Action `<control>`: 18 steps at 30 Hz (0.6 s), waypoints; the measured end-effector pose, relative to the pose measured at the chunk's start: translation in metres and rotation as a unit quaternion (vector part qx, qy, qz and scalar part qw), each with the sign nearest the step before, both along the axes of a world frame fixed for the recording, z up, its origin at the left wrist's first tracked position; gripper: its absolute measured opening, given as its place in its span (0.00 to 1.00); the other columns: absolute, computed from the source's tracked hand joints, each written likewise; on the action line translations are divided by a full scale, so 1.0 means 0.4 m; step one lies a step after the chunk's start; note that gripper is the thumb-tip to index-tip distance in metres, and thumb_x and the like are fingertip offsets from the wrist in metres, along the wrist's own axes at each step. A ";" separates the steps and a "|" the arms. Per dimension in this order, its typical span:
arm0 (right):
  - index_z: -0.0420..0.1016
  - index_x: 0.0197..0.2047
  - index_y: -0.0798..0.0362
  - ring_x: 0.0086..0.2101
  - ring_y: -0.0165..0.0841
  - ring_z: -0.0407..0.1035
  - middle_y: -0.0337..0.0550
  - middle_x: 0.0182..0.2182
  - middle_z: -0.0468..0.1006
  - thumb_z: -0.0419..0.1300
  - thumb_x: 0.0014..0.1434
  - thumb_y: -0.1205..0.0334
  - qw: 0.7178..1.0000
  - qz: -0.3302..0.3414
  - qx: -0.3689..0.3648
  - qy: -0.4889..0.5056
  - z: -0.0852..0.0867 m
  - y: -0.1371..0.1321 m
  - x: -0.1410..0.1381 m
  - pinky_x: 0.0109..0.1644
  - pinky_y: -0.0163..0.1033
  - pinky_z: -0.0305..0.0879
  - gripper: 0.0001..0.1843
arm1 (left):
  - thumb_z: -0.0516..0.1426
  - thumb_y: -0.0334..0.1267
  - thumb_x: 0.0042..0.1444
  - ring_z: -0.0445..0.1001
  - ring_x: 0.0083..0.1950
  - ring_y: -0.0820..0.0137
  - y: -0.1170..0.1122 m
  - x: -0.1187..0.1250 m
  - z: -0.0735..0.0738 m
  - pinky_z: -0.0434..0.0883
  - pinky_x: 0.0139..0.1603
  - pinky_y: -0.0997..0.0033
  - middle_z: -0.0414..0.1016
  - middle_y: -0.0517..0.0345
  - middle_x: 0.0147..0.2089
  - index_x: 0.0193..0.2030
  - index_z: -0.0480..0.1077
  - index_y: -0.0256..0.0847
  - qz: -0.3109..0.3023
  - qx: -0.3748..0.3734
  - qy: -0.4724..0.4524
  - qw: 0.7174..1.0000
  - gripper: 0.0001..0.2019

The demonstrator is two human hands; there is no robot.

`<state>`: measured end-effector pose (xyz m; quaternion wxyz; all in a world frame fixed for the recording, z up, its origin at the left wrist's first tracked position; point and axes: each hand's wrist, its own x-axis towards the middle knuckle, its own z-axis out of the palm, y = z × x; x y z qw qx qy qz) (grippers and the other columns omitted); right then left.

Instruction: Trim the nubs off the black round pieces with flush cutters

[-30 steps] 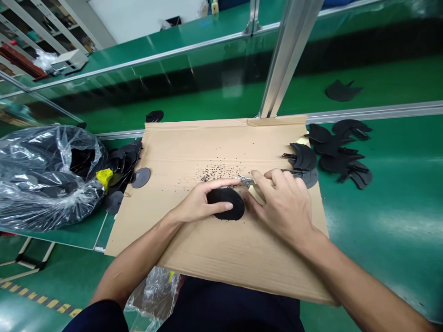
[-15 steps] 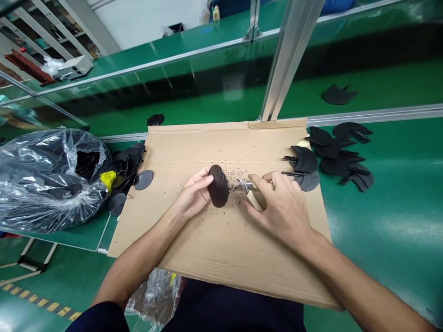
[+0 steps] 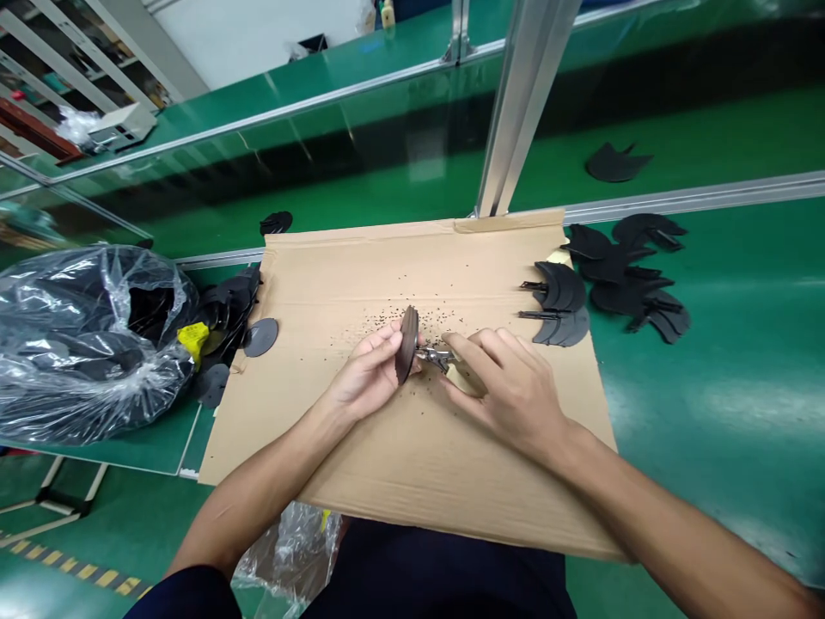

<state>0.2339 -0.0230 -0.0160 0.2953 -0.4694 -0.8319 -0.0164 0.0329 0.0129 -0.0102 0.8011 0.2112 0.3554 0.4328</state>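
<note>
Between the thumb and fingers of my left hand (image 3: 369,371) is a stack of thin black discs (image 3: 407,346), held nearly edge-on above the cardboard. My right hand (image 3: 509,383) is closed around the pale handles of small nippers (image 3: 438,357). Their metal jaws reach the right edge of the stack; whether they bite on anything there is too small to tell. Tiny black bits (image 3: 387,314) lie scattered on the cardboard sheet (image 3: 361,266) around and beneath both hands.
Fanned black pieces (image 3: 558,301) lie at the cardboard's right edge, with more black pieces (image 3: 635,266) beyond on the green table. At the left are a loose black disc (image 3: 261,337), a heap of black parts (image 3: 229,301) and a clear plastic bag (image 3: 83,344). A metal post (image 3: 525,103) rises behind.
My left hand has turned the disc stack from showing its face to nearly edge-on. The nippers have moved left, up to the stack's edge. The view has shifted slightly.
</note>
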 end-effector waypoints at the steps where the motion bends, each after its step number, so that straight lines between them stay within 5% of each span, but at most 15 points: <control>1: 0.73 0.55 0.56 0.35 0.36 0.63 0.43 0.34 0.74 0.59 0.67 0.57 1.000 -0.001 -0.001 0.002 0.000 0.000 0.000 0.39 0.40 0.56 0.17 | 0.69 0.31 0.51 0.76 0.31 0.77 0.000 0.000 -0.002 0.75 0.37 0.77 0.79 0.59 0.37 0.44 0.73 0.36 -0.004 0.000 -0.004 1.000 0.15; 18: 0.74 0.57 0.54 0.33 0.35 0.61 0.42 0.31 0.74 0.57 0.66 0.68 0.998 -0.017 0.013 -0.052 0.026 -0.007 0.012 0.35 0.40 0.57 0.17 | 0.70 0.33 0.50 0.76 0.28 0.80 -0.012 0.007 0.006 0.77 0.37 0.81 0.79 0.61 0.35 0.41 0.73 0.37 0.016 0.004 0.008 1.000 0.14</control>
